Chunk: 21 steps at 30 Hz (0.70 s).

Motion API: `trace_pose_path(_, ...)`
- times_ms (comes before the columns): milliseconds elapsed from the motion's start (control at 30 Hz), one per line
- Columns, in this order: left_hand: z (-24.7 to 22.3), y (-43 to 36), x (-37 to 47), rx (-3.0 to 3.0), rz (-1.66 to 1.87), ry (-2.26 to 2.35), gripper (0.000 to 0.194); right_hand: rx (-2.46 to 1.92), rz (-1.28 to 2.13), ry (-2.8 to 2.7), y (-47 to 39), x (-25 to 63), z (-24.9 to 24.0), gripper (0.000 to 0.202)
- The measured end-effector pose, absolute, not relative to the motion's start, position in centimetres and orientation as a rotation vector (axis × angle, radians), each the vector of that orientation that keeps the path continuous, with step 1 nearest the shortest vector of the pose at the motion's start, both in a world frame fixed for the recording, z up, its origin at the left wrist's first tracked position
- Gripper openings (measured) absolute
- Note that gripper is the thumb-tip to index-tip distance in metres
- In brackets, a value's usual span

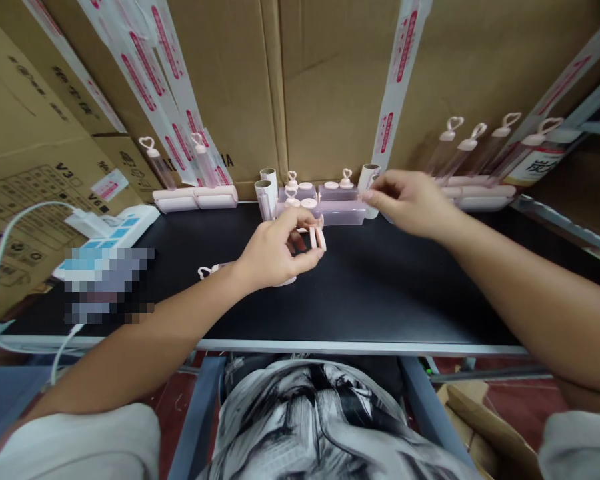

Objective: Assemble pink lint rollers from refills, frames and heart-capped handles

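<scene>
My left hand (283, 248) is over the middle of the black table, its fingers closed around small pink round caps (317, 238). Behind it stand pink-lidded containers (307, 203), some with heart-shaped loops. To the right, my right hand (405, 200) is beside a white tube (370, 179), thumb and fingertips brought together. What those fingertips hold, if anything, is too small to make out. A translucent pink box (343, 212) lies between the two hands. Part of a pale piece shows beneath my left hand, mostly hidden.
Clear tubes with heart-loop caps (200, 157) stand at the back left, more (467, 143) at the back right, by a labelled bottle (535, 160). A power strip (113, 237) with a white cable lies left, near a pixelated patch. Cardboard (330, 80) rises behind the table (380, 293).
</scene>
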<state>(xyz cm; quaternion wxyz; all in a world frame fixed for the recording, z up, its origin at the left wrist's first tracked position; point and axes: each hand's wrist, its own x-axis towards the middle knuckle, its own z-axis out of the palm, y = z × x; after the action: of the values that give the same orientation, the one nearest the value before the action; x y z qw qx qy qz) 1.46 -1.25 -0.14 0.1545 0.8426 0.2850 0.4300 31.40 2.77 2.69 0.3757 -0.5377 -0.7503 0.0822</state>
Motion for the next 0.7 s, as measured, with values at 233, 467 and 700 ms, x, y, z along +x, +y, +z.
trace_pose_path(233,-0.6,-2.5,2.1,2.537,1.005,1.012,0.037,-0.845,1.038,-1.938,-2.7,24.7,-0.7,0.053)
trace_pose_path(467,1.4,-1.0,1.6,2.589,1.018,1.073,0.028,-1.167,0.636,-1.811,2.1,28.2,0.4,0.036)
trace_pose_path(700,5.6,3.8,5.3,2.939,0.493,1.168,0.023,-1.508,0.274,-1.627,7.6,32.1,-0.5,0.022)
